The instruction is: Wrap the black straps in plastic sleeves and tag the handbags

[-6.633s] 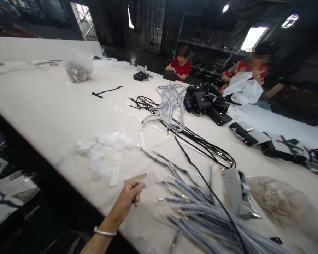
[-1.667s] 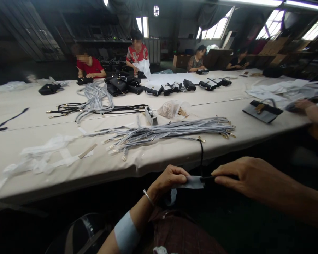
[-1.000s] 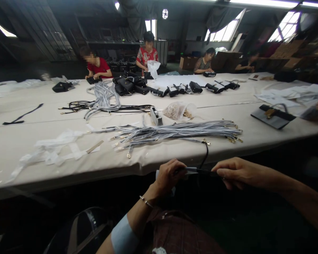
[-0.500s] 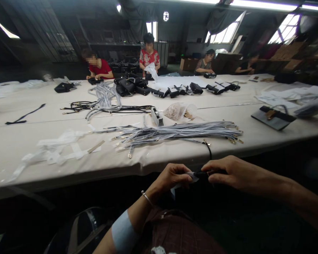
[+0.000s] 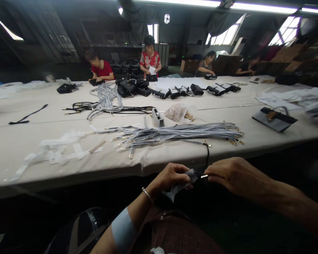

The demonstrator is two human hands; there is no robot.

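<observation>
Just off the table's front edge, my left hand (image 5: 175,176) is closed on a piece of translucent wrapping paper (image 5: 175,191), pinched between thumb and fingers. A dark strap end seems to lie in the paper, partly hidden. My right hand (image 5: 229,174) pinches a black strap (image 5: 207,157) at a gold metal fitting (image 5: 204,176), close to the left hand's thumb. This strap runs up over the table edge to a gold clasp (image 5: 207,143). Beyond my hands lies a bundle of wrapped straps (image 5: 175,134) with gold clasps at its ends.
On the table (image 5: 69,173) are loose paper strips (image 5: 53,150), a tape dispenser (image 5: 157,118), a clear plastic bag (image 5: 177,112), more straps (image 5: 106,97) and a grey-black handbag (image 5: 274,119). Several people sit or stand at the far side among black bags (image 5: 129,86).
My right hand has shifted its grip, and a gold fitting now shows at its fingertips. More of the paper hangs below my left hand. The standing co-worker's hands have lowered the white sheet.
</observation>
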